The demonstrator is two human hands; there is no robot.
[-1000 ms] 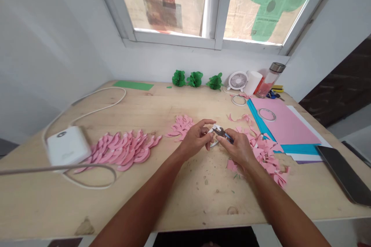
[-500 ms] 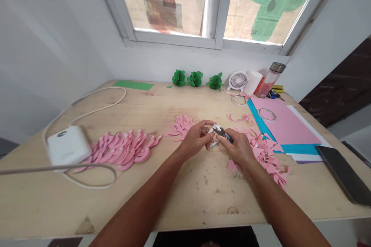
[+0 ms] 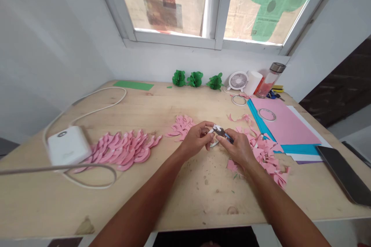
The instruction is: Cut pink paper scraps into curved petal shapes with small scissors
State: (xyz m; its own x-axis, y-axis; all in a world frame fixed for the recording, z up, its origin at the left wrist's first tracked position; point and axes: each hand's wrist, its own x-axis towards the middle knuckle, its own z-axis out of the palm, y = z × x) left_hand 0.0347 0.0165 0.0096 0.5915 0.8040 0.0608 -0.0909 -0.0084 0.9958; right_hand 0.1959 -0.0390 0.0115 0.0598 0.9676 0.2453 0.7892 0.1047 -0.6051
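Near the middle of the table, my left hand (image 3: 197, 137) pinches a white tape roll (image 3: 215, 143), with a short white strip at its top edge. My right hand (image 3: 238, 146) grips small dark scissors (image 3: 220, 132), whose blades are at the white strip. Both hands are close together, the fingertips almost meeting. Left of my left hand lies a small heap of pink paper pieces (image 3: 182, 126). Pink paper scraps (image 3: 265, 154) are spread beside and beyond my right hand.
Curved pink pieces (image 3: 124, 148) lie in rows beside a white power bank (image 3: 68, 145) with a cable. Green paper shapes (image 3: 194, 79), a fan (image 3: 238, 81) and a bottle (image 3: 270, 81) stand at the back. Coloured sheets (image 3: 292, 127) and a phone (image 3: 344, 173) are at right.
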